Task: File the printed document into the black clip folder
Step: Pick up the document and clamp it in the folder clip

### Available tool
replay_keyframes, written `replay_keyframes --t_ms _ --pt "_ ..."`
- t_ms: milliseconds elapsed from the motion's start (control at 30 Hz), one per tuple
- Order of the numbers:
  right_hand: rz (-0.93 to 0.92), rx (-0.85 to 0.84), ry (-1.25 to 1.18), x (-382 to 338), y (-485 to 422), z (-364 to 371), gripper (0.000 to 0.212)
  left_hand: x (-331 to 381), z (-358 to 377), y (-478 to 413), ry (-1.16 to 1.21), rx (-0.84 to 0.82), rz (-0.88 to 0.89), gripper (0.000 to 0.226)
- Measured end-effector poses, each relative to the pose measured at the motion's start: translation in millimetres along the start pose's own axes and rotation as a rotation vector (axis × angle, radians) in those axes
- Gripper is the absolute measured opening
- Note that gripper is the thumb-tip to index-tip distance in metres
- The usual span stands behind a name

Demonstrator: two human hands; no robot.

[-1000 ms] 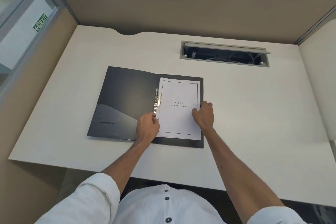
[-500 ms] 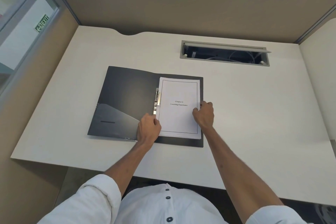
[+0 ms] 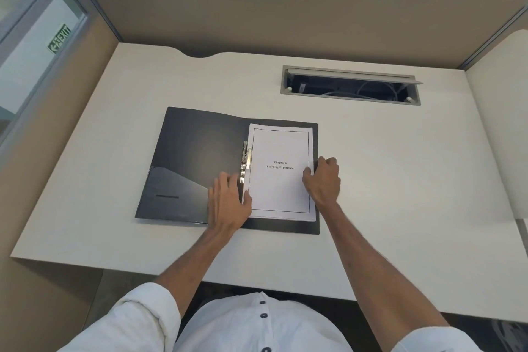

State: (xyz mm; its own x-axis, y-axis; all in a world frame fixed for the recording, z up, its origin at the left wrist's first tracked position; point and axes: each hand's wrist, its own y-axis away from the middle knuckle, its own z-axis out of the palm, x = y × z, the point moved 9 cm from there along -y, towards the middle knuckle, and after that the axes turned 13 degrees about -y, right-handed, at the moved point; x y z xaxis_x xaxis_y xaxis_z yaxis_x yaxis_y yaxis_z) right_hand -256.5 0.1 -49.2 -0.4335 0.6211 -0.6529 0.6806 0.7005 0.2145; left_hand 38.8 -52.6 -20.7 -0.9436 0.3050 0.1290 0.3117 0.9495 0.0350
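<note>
Beige partitions wall a pale desk [image 3: 400,180] (cable hatch [image 3: 351,86] open) where flat left hand [image 3: 228,203] and curled right hand [image 3: 324,178] steady document [image 3: 281,188] in folder [image 3: 194,157].

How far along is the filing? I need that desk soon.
Done: the black clip folder lies open and the printed document sits on its right half beside the metal clip. In hand: the left hand is at the clip, the right hand steadies the pages' edge. Left: clamping, if not already done, and closing the cover.
</note>
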Motion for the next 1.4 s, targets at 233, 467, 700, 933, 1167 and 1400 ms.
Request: replay_keyframes --t_ms 233,467,700,933,1167,1400 --pt "-0.348 -0.111 0.095 -56.7 -33.0 18.3 0.051 31.8 15.2 21.7 -0.032 -0.126 0.516 0.117" --pt "-0.545 -0.262 0.249 -110.0 -74.3 60.5 0.056 28.8 31.8 17.8 -0.042 -0.194 0.527 0.122" --pt "-0.542 -0.356 0.353 -125.8 -105.6 89.7 0.040 27.1 36.6 11.2 -0.073 -0.219 0.506 0.123" --pt "-0.530 -0.337 0.321 -129.5 -108.1 96.1 0.030 25.6 44.6 9.4 -0.083 -0.247 0.521 0.120" --pt "-0.522 -0.311 0.301 -129.6 -105.3 96.4 0.029 26.2 48.3 10.2 -0.089 -0.253 0.545 0.116" --pt "-0.531 -0.307 0.304 -127.3 -102.3 94.8 0.036 27.0 45.9 12.0 -0.074 -0.230 0.576 0.114"
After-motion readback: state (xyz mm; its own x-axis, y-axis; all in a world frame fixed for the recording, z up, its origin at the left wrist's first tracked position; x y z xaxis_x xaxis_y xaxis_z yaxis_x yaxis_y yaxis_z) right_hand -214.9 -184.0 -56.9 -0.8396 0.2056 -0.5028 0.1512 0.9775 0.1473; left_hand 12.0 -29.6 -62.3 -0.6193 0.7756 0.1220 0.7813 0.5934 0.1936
